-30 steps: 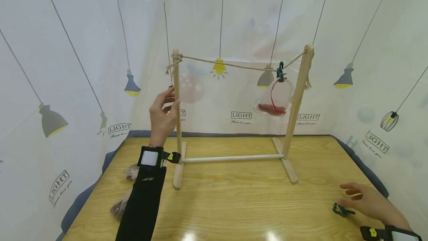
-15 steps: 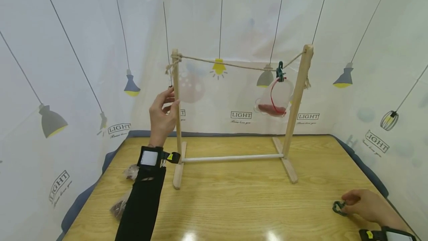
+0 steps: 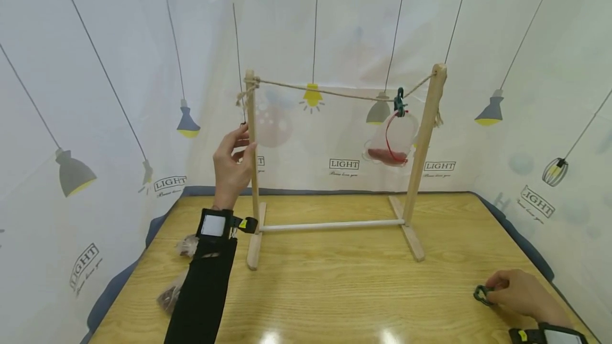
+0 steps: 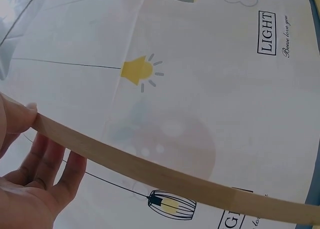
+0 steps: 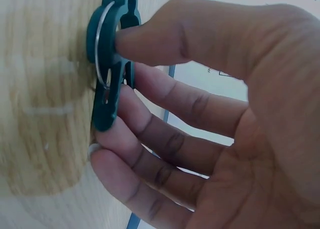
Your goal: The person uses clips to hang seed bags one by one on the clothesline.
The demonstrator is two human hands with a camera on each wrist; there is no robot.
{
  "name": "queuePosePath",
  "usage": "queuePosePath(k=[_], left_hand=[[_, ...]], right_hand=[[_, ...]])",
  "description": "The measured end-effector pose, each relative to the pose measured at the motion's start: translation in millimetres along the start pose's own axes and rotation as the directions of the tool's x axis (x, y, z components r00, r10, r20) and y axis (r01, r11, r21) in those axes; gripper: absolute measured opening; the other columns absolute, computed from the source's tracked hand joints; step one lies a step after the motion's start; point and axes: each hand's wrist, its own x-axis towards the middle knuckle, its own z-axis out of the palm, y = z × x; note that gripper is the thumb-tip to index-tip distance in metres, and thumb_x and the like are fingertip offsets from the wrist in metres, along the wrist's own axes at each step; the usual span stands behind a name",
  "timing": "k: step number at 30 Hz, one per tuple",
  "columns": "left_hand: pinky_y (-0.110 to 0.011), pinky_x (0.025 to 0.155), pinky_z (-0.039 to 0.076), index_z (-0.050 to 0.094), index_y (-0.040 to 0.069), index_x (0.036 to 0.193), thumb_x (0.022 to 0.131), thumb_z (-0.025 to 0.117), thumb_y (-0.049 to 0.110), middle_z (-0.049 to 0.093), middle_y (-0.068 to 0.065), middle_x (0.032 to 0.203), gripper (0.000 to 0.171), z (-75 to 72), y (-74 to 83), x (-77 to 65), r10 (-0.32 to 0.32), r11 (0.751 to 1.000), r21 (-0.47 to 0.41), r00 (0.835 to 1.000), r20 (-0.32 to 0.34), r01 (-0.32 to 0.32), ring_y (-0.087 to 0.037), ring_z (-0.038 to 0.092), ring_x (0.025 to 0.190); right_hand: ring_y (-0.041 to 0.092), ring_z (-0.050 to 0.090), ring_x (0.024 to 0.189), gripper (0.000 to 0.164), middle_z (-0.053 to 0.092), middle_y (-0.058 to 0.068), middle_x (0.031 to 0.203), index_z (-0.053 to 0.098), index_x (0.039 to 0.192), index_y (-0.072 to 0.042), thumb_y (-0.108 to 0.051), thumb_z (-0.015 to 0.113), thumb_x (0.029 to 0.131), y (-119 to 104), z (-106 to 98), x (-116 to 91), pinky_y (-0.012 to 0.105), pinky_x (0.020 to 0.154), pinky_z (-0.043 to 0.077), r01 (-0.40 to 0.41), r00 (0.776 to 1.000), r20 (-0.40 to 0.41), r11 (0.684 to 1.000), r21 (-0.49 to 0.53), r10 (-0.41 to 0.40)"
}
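My left hand (image 3: 232, 163) holds the left wooden post (image 4: 150, 170) of a small rack, thumb on one side and fingertips on the other. At the table's right side, my right hand (image 3: 521, 293) pinches a dark green plastic clip (image 5: 106, 54) with a wire spring ring. The thumb presses its near face, while the fingertips lie along its other side. This clip still lies at the tabletop. From the rack's twine line (image 3: 330, 92), a second green clip (image 3: 399, 104) holds a clear pouch (image 3: 401, 131) with a red cord and something reddish at its bottom.
Two small clear bags, a far one (image 3: 187, 246) and a nearer one (image 3: 168, 299) with brown contents, lie beside the left forearm and are partly hidden by it. A white bar (image 3: 332, 225) joins the rack's feet. Printed cloth walls surround the wooden table (image 3: 334, 291).
My right hand has lowered onto the green clip, and its thumb and fingers have closed on it. The left hand stays on the post.
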Motion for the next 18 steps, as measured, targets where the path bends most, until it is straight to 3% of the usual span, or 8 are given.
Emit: queuePosePath(k=[9,18], left_hand=[[-0.016,0.084,0.055,0.059,0.006,0.142,0.101,0.062,0.003,0.062,-0.022,0.124,0.041,0.6,1.2,-2.0,0.0,1.0,0.011,1.0,-0.015,0.0,-0.032,0.064,0.11],[-0.019,0.084,0.056,0.06,0.006,0.142,0.101,0.063,0.003,0.062,-0.021,0.123,0.042,1.6,1.2,-0.2,0.005,1.0,0.012,1.0,-0.022,-0.005,-0.028,0.064,0.109]], right_hand=[[0.023,0.068,0.089,0.031,0.075,0.007,0.102,0.074,0.11,-0.003,-0.027,0.072,0.091,-6,-1,-3,0.041,0.073,0.058,0.031,1.0,0.005,0.999,0.017,-0.031],[0.015,0.063,0.084,0.034,0.072,0.002,0.096,0.073,0.113,-0.003,-0.03,0.074,0.092,-25,-8,1,0.034,0.068,0.054,0.095,0.992,-0.086,0.994,0.058,-0.09]])
